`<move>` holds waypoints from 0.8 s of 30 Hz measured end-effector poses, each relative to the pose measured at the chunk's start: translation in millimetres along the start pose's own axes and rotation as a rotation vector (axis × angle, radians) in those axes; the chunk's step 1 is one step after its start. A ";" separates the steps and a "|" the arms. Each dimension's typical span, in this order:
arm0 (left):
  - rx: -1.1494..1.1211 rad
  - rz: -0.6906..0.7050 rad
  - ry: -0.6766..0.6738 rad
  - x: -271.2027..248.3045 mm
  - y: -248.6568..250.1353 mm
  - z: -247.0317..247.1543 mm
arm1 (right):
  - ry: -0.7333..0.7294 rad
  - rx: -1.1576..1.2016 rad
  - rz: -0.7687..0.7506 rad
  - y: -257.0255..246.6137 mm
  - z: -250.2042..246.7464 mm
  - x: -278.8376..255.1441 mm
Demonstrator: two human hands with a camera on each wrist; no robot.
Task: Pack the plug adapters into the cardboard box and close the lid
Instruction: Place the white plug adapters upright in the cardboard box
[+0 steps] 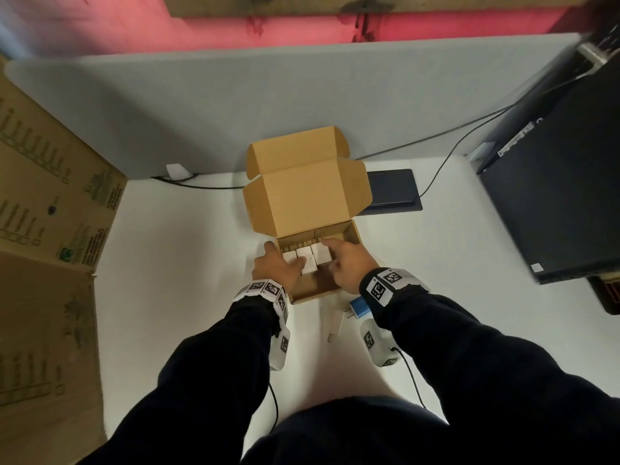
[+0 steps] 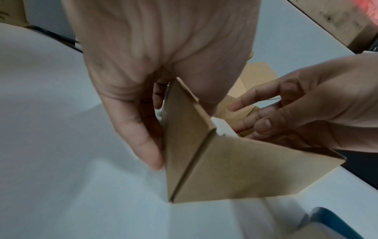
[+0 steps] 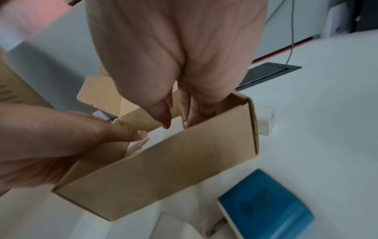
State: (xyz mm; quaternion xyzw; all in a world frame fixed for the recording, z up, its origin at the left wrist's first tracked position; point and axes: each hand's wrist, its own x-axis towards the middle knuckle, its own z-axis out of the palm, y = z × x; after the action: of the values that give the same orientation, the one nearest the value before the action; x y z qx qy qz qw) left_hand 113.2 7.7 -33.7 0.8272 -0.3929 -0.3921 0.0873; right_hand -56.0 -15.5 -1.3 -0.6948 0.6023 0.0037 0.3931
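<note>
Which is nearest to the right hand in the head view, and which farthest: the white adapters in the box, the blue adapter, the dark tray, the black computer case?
From the right hand:
1. White adapters, in the cardboard box, at its fingertips.
2. Blue adapter, on the table just behind the wrist.
3. Dark tray, behind the box lid.
4. Black computer case, far right.

Both arms in dark sleeves reach forward, each wrist wearing a white band printed with black-and-white markers. The left hand [image 1: 276, 266] lies palm down, its thumb pointing right while its fingers hang down on the outer side, loosely bent. The right hand [image 1: 349, 265] is also palm down, its fingers [image 3: 187, 111] held straight and close together, pointing downward, the forefinger stretched ahead
</note>
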 end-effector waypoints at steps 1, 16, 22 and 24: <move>-0.007 -0.004 -0.003 -1.4 -1.3 0.2 | 0.000 -0.001 -0.004 0.2 -0.5 -2.6; 0.017 -0.008 -0.078 -30.8 -1.7 -16.4 | 0.121 -0.152 -0.061 52.9 -5.8 -74.3; -0.114 -0.062 -0.150 -48.9 -6.4 -14.2 | 0.159 -0.200 -0.275 43.6 12.7 -92.9; -0.120 -0.049 -0.146 -51.9 -6.8 -15.0 | 0.012 -0.291 -0.372 35.8 21.2 -96.8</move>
State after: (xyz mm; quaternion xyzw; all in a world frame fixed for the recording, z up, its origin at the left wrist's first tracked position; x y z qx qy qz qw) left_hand 108.0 47.1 3.6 0.7989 -0.3539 -0.4763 0.0981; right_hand -102.7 78.1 11.0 -0.8432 0.4592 0.0141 0.2791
